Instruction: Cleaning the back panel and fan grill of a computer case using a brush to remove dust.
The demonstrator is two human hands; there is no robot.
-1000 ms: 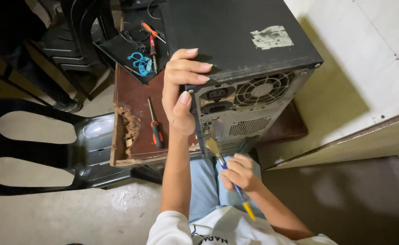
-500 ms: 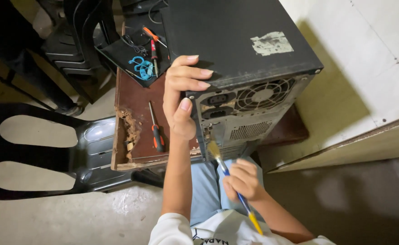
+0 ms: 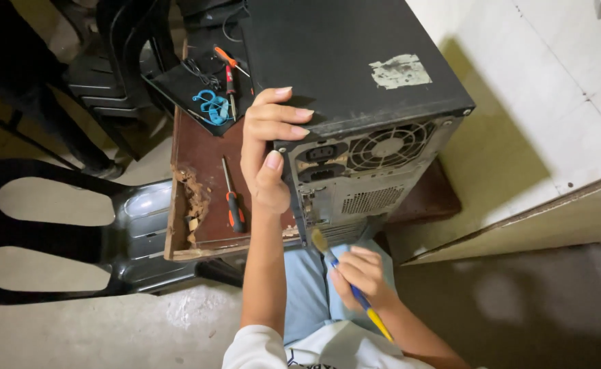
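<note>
A black desktop computer case (image 3: 355, 61) stands on a worn brown wooden table (image 3: 205, 154), its back panel with fan grille and sockets facing me. My left hand (image 3: 268, 147) grips the case's near left edge at the top corner. Lower down, my right hand (image 3: 360, 277) holds a small paintbrush (image 3: 348, 283) with a blue and yellow handle; its bristles touch the bottom of the back panel.
A screwdriver with an orange and black handle (image 3: 232, 205) lies on the table left of the case. Further back are another orange screwdriver (image 3: 229, 61), a blue object (image 3: 212, 108) and black cables. Black plastic chairs (image 3: 54, 225) stand at left; a white wall at right.
My right hand has shifted slightly along the lower back panel with the brush. My left hand keeps the same grip on the case.
</note>
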